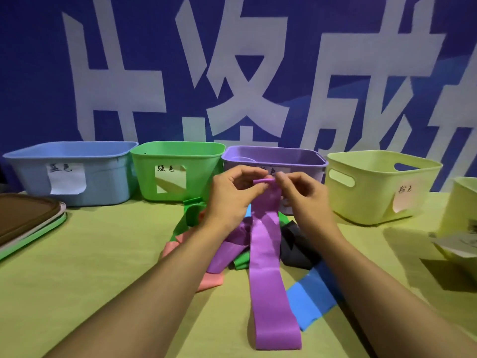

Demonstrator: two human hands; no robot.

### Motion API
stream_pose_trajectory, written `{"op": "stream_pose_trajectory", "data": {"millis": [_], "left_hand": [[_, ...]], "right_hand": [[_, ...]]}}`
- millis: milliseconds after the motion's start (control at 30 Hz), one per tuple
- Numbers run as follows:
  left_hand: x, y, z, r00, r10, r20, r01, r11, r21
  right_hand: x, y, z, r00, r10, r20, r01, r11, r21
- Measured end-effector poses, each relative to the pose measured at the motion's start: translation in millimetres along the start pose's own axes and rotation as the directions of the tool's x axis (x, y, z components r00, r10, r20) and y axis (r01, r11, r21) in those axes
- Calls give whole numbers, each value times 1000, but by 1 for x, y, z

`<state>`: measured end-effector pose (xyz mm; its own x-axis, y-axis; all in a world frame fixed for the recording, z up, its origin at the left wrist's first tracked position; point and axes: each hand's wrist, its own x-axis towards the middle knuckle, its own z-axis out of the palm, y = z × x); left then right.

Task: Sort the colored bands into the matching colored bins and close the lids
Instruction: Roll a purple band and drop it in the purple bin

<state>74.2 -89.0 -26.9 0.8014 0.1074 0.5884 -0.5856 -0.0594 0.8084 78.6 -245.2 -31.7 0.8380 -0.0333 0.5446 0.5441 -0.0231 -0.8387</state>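
A long purple band (268, 267) hangs from both hands down onto the table. My left hand (232, 192) pinches its top end and my right hand (302, 192) pinches the same end from the right, just in front of the purple bin (304, 161). Under my forearms lies a pile of bands: green (192, 210), pink (210, 279), darker purple (227, 251), black (294, 250) and blue (309, 295). Along the back stand an open blue bin (103, 182), a green bin (201, 171) and a pale yellow bin (371, 192).
Stacked lids (28, 223), brown on top and green below, lie at the left edge of the table. Another pale yellow bin (462, 202) stands at the far right with a paper label (456, 244) beside it. A blue banner wall rises behind the bins.
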Motion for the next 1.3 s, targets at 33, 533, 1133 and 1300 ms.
{"op": "stream_pose_trajectory", "data": {"millis": [33,533,1133,1300], "left_hand": [[0,-2,0,1000,7,13,-7,1000,8],[-4,-3,-10,996,35,85,-43,995,93],[-4,-2,-14,990,-68,119,79,993,-87],[-5,-2,-15,988,-67,141,78,994,-75]], "right_hand": [[0,4,0,999,-15,30,16,999,-36],[0,8,-6,996,1,94,0,1000,-18],[-4,2,-8,985,-18,173,2,996,91],[-2,5,-7,986,-28,166,12,995,100]]}}
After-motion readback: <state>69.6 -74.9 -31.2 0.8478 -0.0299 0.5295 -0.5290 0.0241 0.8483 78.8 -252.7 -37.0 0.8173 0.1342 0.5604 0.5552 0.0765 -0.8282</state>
